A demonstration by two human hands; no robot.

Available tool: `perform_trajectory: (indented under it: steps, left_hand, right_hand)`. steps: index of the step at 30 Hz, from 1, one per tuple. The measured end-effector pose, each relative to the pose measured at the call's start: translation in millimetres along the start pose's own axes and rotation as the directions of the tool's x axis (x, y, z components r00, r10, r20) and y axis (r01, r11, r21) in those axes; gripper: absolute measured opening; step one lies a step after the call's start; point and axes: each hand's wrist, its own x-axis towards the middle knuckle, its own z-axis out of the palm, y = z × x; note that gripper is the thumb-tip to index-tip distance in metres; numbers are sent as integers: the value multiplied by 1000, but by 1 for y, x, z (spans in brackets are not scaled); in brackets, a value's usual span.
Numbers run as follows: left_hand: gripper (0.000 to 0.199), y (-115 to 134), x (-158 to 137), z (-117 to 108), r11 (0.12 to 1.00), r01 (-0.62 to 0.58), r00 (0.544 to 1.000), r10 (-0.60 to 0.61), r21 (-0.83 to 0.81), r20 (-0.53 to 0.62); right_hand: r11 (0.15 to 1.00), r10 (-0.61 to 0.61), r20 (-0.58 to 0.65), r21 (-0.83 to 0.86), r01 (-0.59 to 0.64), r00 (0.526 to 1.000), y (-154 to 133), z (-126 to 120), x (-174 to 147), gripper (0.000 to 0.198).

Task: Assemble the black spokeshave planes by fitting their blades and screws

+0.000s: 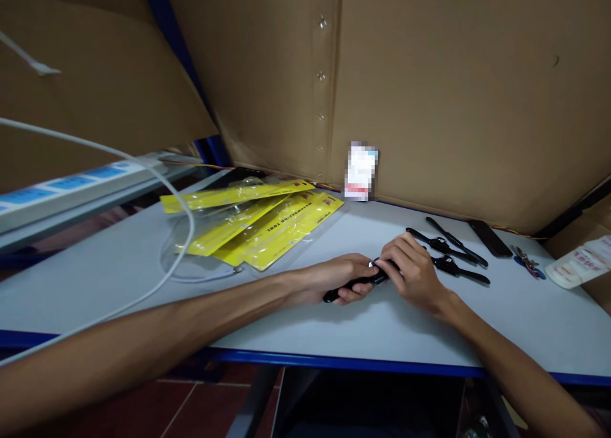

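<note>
A black spokeshave [340, 293] is held in both hands above the front half of the table. My left hand [347, 279] is wrapped round its left handle, whose tip sticks out past the fingers. With bent fingers, my right hand [411, 266] grips the tool near its middle and right end, hiding most of that part. A small shiny metal piece shows between the two hands. Just beyond my right hand lie more black spokeshaves, one nearer [459, 270] and another behind it [442, 244], with a slim black handled piece [456, 239] at the back.
Yellow-carded clear packages [291, 228] lie piled left of centre on the table [267, 323]. A white cable [189, 215] loops across the left side near a power strip [71, 186]. A phone [491, 237], keys [526, 261] and a white bottle [580, 263] are at right. Cardboard walls stand behind.
</note>
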Motion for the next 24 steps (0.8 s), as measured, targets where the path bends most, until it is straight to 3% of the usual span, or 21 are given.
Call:
perform_trajectory:
  steps: [3, 8, 16, 24]
  left_hand:
    - [35, 1, 1, -1, 999, -3, 1000, 3, -32, -5]
    - [33, 2, 1, -2, 999, -17, 1000, 16, -48, -26]
    - [13, 1, 1, 3, 999, -14, 998, 17, 42, -63]
    - [11, 0, 0, 6, 994, -29, 996, 37, 104, -75]
  right_hand:
    - [983, -78, 48, -163, 85, 996, -2, -2, 1, 25]
    - [962, -17, 129, -267, 51, 991, -3, -4, 2, 29]
    - [991, 78, 201, -126, -54, 976, -1, -1, 2, 26]
    - [997, 83, 226, -21, -80, 970, 1, -3, 2, 23]
